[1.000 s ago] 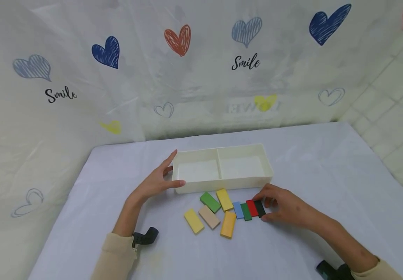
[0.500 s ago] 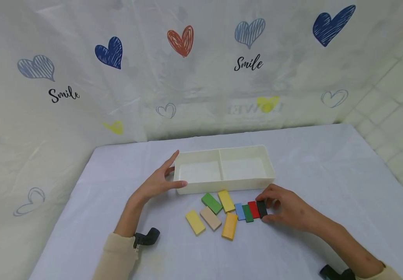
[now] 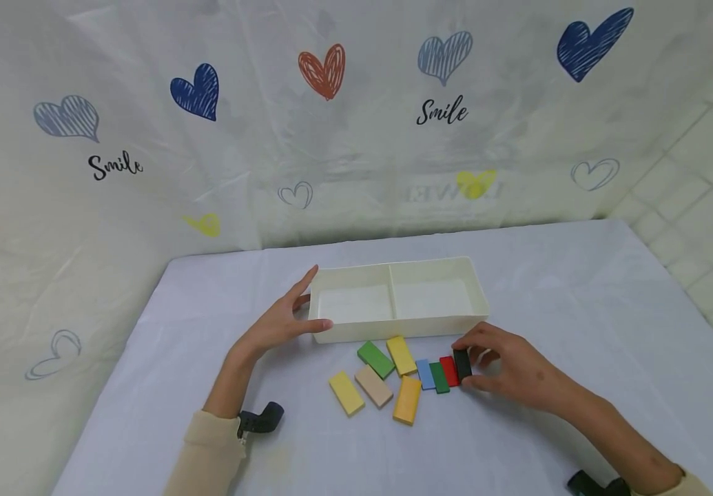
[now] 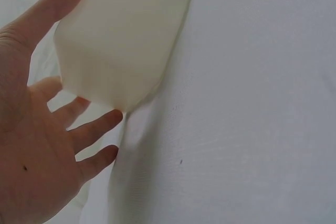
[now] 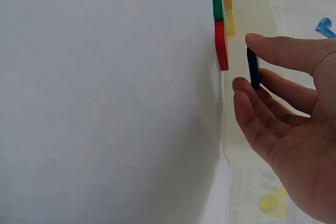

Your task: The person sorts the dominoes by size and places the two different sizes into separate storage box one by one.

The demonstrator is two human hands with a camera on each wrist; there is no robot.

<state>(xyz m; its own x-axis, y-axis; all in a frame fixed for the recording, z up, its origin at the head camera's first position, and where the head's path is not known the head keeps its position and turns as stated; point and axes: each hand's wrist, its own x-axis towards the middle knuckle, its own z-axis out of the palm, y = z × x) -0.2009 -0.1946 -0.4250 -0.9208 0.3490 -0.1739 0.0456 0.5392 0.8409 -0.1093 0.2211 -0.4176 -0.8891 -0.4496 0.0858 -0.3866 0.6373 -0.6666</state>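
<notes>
A white two-compartment tray (image 3: 356, 331) lies across the table; no blocks show in it. My left hand (image 3: 275, 324) holds its left end, thumb at the front rim and index finger at the back corner. The left wrist view shows the other fingers spread by the tray's end wall (image 4: 94, 72). Between thumb and fingers my right hand (image 3: 511, 362) pinches a thin black block (image 5: 253, 68), apart from the red block (image 5: 221, 45) in the right wrist view. Beside the red one lie a dark green block (image 3: 439, 378) and a blue block (image 3: 426, 375).
In front of the tray lie a green block (image 3: 375, 359), a tan block (image 3: 373, 386), an orange block (image 3: 407, 401) and two yellow blocks, one nearer the tray (image 3: 401, 355), one further left (image 3: 346, 394). A patterned sheet (image 3: 356, 138) hangs behind the table.
My right hand has taken the black block between thumb and fingers and raised it slightly beside the red block. The left hand stays at the tray. The head view has shifted a little.
</notes>
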